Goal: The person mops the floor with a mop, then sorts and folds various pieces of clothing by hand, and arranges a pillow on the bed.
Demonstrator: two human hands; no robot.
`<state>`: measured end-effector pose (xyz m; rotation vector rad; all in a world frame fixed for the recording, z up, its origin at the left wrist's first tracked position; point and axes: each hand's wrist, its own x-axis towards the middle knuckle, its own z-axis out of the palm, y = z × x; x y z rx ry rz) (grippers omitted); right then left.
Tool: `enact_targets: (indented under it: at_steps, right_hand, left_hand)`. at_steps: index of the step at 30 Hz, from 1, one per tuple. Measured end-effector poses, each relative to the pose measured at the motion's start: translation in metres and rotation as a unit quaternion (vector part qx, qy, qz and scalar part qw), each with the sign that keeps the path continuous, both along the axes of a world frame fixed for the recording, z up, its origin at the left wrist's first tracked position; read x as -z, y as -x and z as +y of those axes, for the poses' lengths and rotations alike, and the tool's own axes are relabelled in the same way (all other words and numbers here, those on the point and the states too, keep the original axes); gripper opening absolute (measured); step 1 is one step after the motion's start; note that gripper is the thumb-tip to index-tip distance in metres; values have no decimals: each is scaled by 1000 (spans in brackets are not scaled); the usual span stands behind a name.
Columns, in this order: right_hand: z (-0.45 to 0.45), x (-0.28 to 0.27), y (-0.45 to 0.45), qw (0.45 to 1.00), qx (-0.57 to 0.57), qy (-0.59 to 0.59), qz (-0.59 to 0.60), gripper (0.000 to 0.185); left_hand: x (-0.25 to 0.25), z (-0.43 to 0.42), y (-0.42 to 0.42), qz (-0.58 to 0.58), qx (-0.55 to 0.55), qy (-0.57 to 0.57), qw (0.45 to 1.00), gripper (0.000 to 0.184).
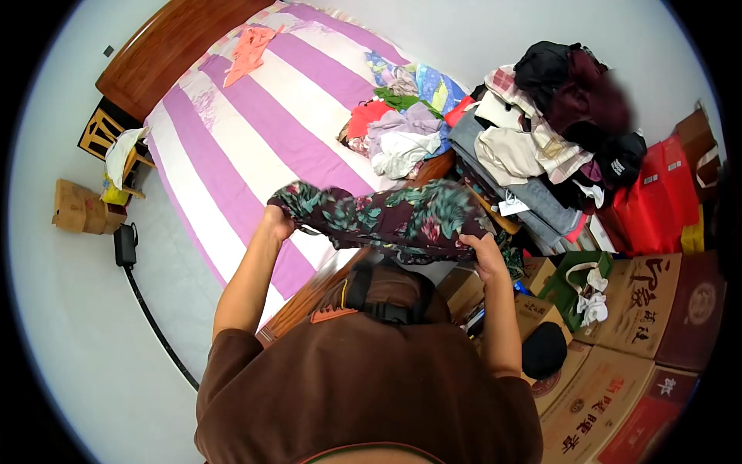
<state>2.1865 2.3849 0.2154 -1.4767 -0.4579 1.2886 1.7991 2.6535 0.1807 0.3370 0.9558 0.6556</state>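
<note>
- Two-handed, with arms (pixel 246 286) outstretched, gripping floral cloth (pixel 386 220) between left hand (pixel 281 223) and right hand (pixel 487 257).
- Held up before the foot edge of the bed (pixel 185 178).
- Hard to make out: finger placement within folds.

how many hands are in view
2: the left hand grips the floral cloth near one end, the right hand near the other. No others show.

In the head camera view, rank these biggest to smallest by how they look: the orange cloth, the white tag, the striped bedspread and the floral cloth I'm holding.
1. Striped bedspread
2. Floral cloth, though its nearness to the camera enlarges it
3. Orange cloth
4. White tag
</note>
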Motion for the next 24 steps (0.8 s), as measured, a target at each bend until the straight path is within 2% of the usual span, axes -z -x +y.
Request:
enact_targets:
  at_steps: [3, 5, 6, 8, 9, 10, 12, 13, 16, 17, 18, 20, 22, 23, 24]
  right_hand:
    - [4, -12, -8, 992, 53, 110, -7, 40]
    - [3, -8, -13, 997, 79, -4, -18, 34]
    - [5, -15, -10, 993, 100, -57, -37, 33]
    - [5, -9, -22, 986, 114, -79, -90, 31]
    - [3, -7, -30, 984, 124, -72, -109, 33]
    - [1, -9, -35, 983, 122, -121, -71, 32]
    - [-4, -15, -42, 981, 174, -84, -8, 29]
    - [-5, -19, -42, 980, 172, -103, -20, 27]
    - [-1, -23, -29, 974, 165, -151, 41, 29]
    - [-2, -7, -35, 977, 155, -142, 33, 33]
    - [-3, -10, -31, 986, 122, -112, 19, 35]
    - [-1, 2, -27, 986, 120, -72, -93, 33]
    - [1, -15, -19, 986, 103, -34, -130, 28]
    - [0, -16, -20, 986, 82, -26, -142, 26]
    - [-1, -16, -21, 986, 61, -17, -153, 25]
  left_hand:
    - [22, 6, 6, -18, 18, 31, 999, 25]
    - [33, 8, 13, -59, 23, 54, 997, 23]
    - [24, 6, 12, -43, -1, 51, 998, 25]
    - [-15, -6, 0, 14, -61, 31, 998, 21]
    - [-2, 1, 7, 3, -55, 13, 998, 22]
    - [3, 3, 10, 11, -68, 9, 998, 24]
    - [6, 3, 17, 14, -87, 27, 996, 29]
    - [6, 1, 18, 20, -77, 32, 996, 30]
    - [-4, -11, 15, 28, -42, 40, 998, 33]
    - [-9, -16, 13, 26, -31, 40, 998, 33]
    - [-11, -18, 11, 23, -21, 40, 999, 34]
    - [2, -15, 14, 33, -25, 25, 999, 31]
    - [18, -10, 22, 52, -35, 9, 998, 29]
    - [33, -4, 25, 19, -49, 28, 998, 25]
    - [34, -5, 25, 51, -44, 15, 998, 26]
